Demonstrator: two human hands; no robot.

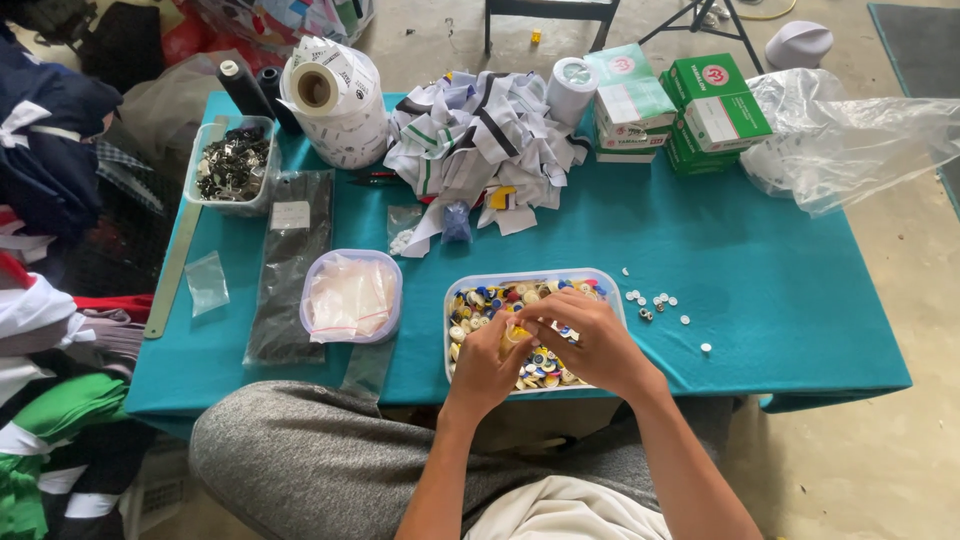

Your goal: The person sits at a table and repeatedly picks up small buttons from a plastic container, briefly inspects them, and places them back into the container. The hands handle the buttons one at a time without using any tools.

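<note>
- Two hands meet over a clear plastic tub of mixed coloured buttons (pixel 480 300), which stands at the near edge of the teal-covered table (pixel 780 290).
- Left hand (pixel 485 360): fingers pinched narrow on a small yellow button (pixel 516 334) above the tub.
- Right hand (pixel 590 340): curled over the tub, fingertips closed onto the same yellow button from the other side.
- Right of the tub: a scatter of small white buttons (pixel 655 303) lying loose on the cloth.
- Left of the tub: a round clear container holding small plastic bags (pixel 350 295); beyond it, a long dark packet (pixel 292 265).
- Behind the tub: a heap of striped fabric pieces (pixel 480 140), with a large roll of printed label tape (pixel 335 100) to the heap's left.
- Behind and right of the tub: stacked green and white boxes (pixel 690 105) and a crumpled clear plastic bag (pixel 850 140).
</note>
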